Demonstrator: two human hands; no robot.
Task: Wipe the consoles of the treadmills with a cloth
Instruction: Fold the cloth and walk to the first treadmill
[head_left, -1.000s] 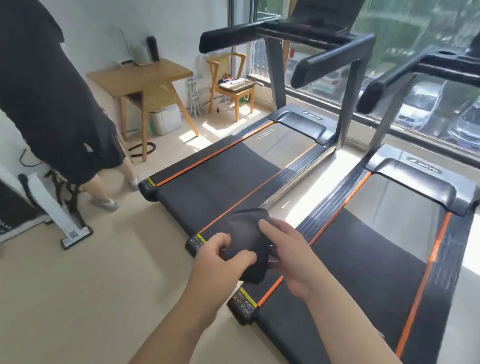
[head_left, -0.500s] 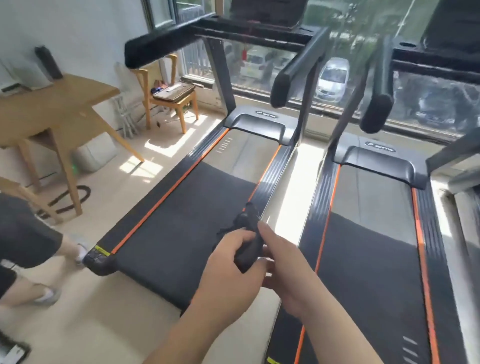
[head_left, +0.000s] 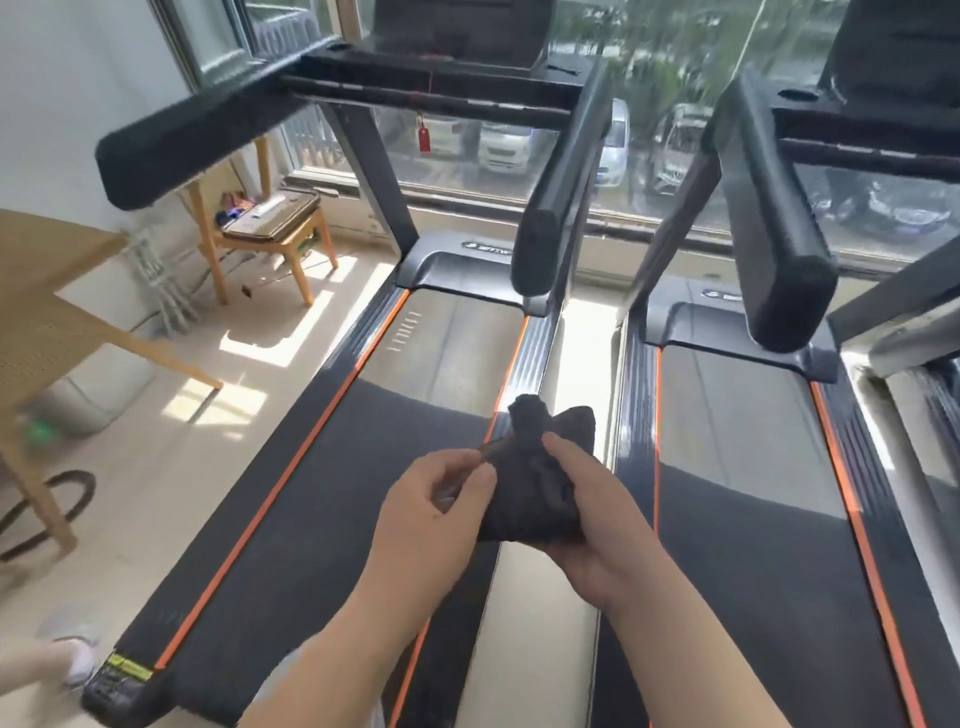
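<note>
Now nearer the unwiped consoles (head_left: 452, 36) at twelve o'clock, the left hand (head_left: 431, 514) pinches and the right hand (head_left: 597, 525) grips the cloth (head_left: 535, 488).

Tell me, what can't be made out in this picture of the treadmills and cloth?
Head view:
Left console: screen cut off by the top edge.
Right console: cut off by top and right edges.
Cloth: partly covered by the left hand and right hand.
Someone's shoe: blurred, at the left edge.

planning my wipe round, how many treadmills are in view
2. The left treadmill runs toward the window nearest the wooden chair; the right treadmill lies beside it. A grey rail at the far right edge may be a third.
</note>
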